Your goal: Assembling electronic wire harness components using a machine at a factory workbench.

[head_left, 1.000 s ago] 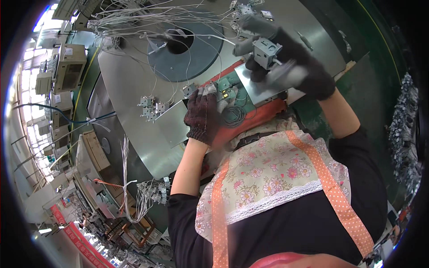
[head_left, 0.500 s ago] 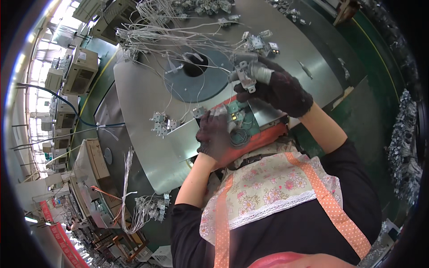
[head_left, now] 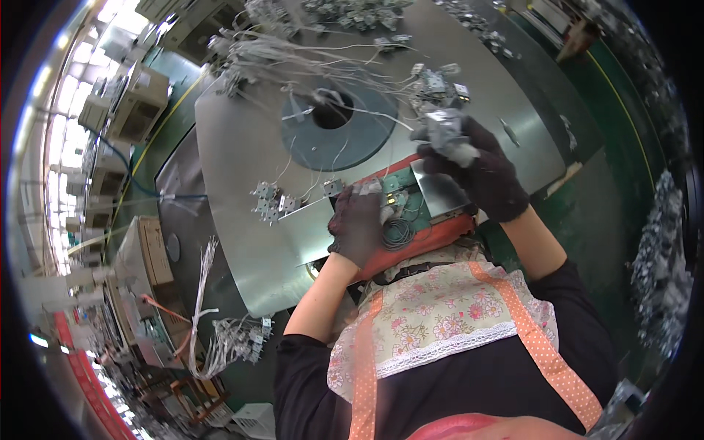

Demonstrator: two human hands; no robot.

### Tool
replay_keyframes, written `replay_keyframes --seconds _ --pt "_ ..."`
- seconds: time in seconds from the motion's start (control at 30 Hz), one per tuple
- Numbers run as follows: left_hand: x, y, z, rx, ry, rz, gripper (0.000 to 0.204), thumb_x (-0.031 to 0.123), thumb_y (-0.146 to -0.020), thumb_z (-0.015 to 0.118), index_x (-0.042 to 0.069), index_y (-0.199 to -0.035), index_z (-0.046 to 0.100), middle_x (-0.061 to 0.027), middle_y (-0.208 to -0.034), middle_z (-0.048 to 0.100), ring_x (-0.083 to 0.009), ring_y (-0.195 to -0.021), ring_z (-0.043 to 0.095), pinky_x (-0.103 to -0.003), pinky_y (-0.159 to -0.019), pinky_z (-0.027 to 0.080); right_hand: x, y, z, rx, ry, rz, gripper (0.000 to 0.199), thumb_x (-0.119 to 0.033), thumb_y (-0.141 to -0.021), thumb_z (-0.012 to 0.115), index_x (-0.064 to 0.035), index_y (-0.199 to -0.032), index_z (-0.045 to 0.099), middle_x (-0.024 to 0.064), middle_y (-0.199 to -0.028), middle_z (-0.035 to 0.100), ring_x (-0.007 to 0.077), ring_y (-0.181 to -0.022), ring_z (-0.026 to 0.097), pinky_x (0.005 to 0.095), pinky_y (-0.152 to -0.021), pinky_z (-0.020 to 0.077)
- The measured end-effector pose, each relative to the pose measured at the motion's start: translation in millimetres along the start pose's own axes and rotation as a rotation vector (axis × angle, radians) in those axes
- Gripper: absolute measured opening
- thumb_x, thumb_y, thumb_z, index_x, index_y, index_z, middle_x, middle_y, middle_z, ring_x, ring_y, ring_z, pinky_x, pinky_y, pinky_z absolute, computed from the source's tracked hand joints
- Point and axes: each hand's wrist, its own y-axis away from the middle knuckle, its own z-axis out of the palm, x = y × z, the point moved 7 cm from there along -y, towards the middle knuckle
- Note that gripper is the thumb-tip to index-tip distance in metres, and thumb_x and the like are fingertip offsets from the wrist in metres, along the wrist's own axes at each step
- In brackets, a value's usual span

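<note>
Both my hands wear dark gloves with pale wraps on some fingers. My right hand is closed on a silver metal bracket part, raised over the right side of the table and smeared by motion. My left hand rests with curled fingers at the left end of a red-edged green tray; what its fingertips grip, if anything, is hidden. A small metal block sits just beyond those fingers. Inside the tray are a coil of thin grey wire and a small brass-coloured piece.
The metal table has a grey disc with a dark central hole. Bundled pale wires with metal ends lie at the back. Several small metal parts stand at left, others beyond my right hand. Wired parts hang lower left.
My right hand has shifted slightly right and turned the bracket part, which now shows blurred. My left hand stays at the tray; the whole view has moved a little.
</note>
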Motion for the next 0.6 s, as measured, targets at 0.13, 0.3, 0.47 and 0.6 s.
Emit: replay_keyframes --seconds 0.13,0.3,0.47,0.6 --pt "-3.7 0.6 0.3 0.082 -0.031 0.023 0.054 0.037 -0.089 0.064 0.001 -0.128 0.061 -0.0191 -0.123 0.067 -0.0343 -0.121 0.060 -0.048 -0.108 0.042 -1.6 3.1 2.3 -0.024 -0.305 0.072 0.047 -0.015 -0.096 0.065 -0.0016 -0.139 0.051 0.0153 -0.124 0.065 0.0221 -0.107 0.068 0.0357 -0.092 0.0572" --pt "-11.8 23.5 4.8 0.210 -0.036 0.023 0.025 0.018 -0.086 0.059 0.007 -0.107 0.066 -0.0167 -0.097 0.068 -0.0345 -0.095 0.066 -0.046 -0.088 0.051 40.9 -12.1 -2.3 -0.314 0.719 -0.017 0.047 -0.016 -0.093 0.071 -0.0045 -0.136 0.058 0.0084 -0.120 0.068 0.0196 -0.110 0.065 0.0348 -0.095 0.0525" --pt "-0.9 17.1 58.9 0.407 -0.454 0.026 0.028 0.019 -0.087 0.051 -0.003 -0.100 0.061 -0.0213 -0.087 0.060 -0.0277 -0.085 0.062 -0.044 -0.071 0.055 118.7 -13.4 -18.1 -0.534 1.245 -0.177 0.053 -0.024 -0.092 0.068 0.0024 -0.136 0.056 0.0148 -0.126 0.065 0.0239 -0.114 0.063 0.0399 -0.104 0.0485" --pt "-4.3 13.0 28.1 0.008 0.235 -0.250 0.029 0.022 -0.079 0.067 0.002 -0.099 0.070 -0.0200 -0.105 0.068 -0.0376 -0.098 0.065 -0.045 -0.089 0.055 89.0 0.1 -26.7 -0.306 0.915 -0.103 0.051 -0.016 -0.093 0.068 0.0008 -0.139 0.053 0.0114 -0.129 0.062 0.0227 -0.120 0.058 0.0405 -0.104 0.0464"
